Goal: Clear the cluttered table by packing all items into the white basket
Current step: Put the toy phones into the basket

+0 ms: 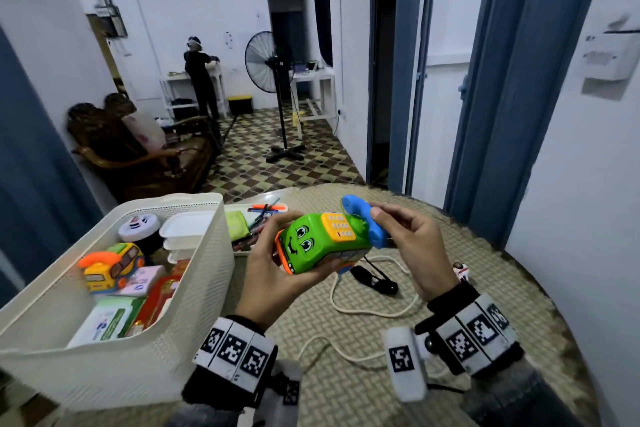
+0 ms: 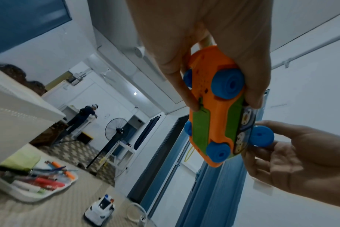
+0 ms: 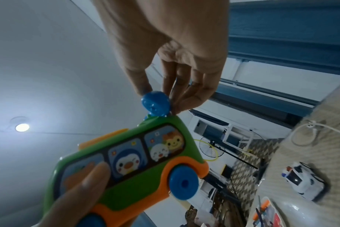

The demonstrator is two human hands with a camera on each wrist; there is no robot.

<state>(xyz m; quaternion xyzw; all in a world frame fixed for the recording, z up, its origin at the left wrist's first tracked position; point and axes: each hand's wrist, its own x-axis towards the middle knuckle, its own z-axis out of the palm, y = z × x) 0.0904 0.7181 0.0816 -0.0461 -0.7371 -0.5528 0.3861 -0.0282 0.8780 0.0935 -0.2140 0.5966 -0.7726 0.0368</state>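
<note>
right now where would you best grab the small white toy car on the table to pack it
Take the white toy car across its two long sides, coming down from above. It sits upright on its wheels on the table with open mat around it, so probably nothing blocks either flank.

Far beyond the grip, up and left: person in dark clothes (image 1: 201, 76) at a white table (image 1: 175, 77), back turned. Straight beyond: black standing fan (image 1: 266, 62) on chequered floor (image 1: 277, 170), yellow-lidded bin (image 1: 239, 104) left of its pole. Left and further back: wooden armchair (image 1: 138, 156) with cushion (image 1: 145, 128). Right and above: blue door frame (image 1: 498, 80), white wall box (image 1: 609, 55).
</note>
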